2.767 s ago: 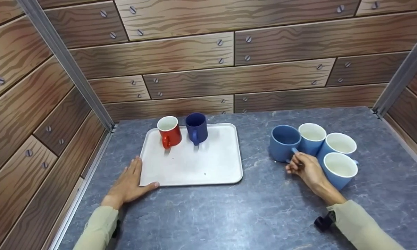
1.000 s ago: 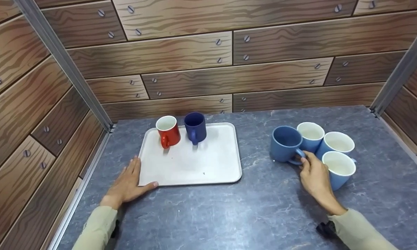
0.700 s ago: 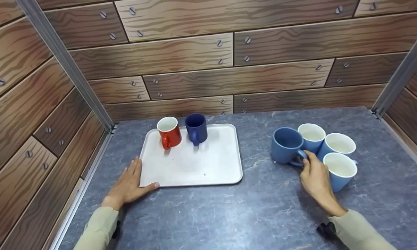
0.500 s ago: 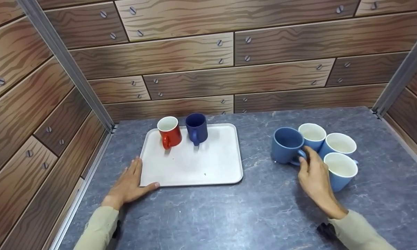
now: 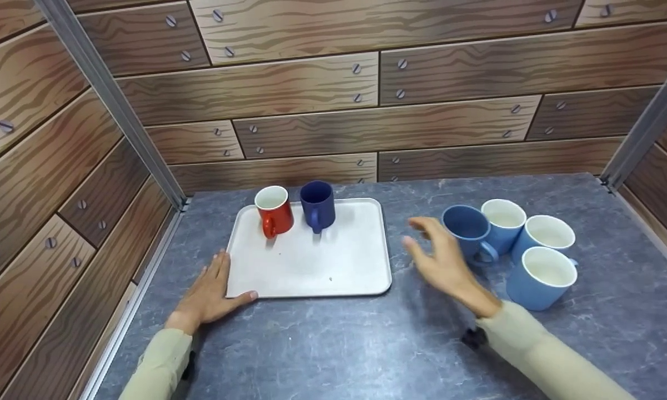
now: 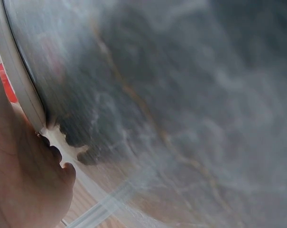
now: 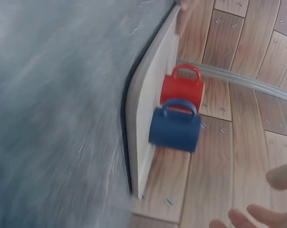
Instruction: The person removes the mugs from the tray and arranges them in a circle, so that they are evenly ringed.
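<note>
My left hand (image 5: pixel 208 291) rests at the near-left corner of a white tray (image 5: pixel 311 272), fingers straight along its side and thumb at the front edge. On the tray stand a red mug (image 5: pixel 275 214) with a white inside and a dark blue mug (image 5: pixel 318 206), handles toward me. My right hand (image 5: pixel 441 258) is in the air between the tray and a plain blue mug (image 5: pixel 469 233), fingers spread and holding nothing. In the right wrist view its fingertips (image 7: pixel 264 213) are apart. Close by the plain blue mug stand several lighter blue mugs (image 5: pixel 544 272) with white insides.
A grey marbled tabletop (image 5: pixel 333 344) lies under everything. Wood-patterned walls (image 5: pixel 311 133) close off the back and both sides, with metal posts (image 5: pixel 111 105) at the corners.
My right hand has let go of the plain blue mug's handle and moved left toward the tray. The plain blue mug stands close to the others. My left hand has stayed at the tray.
</note>
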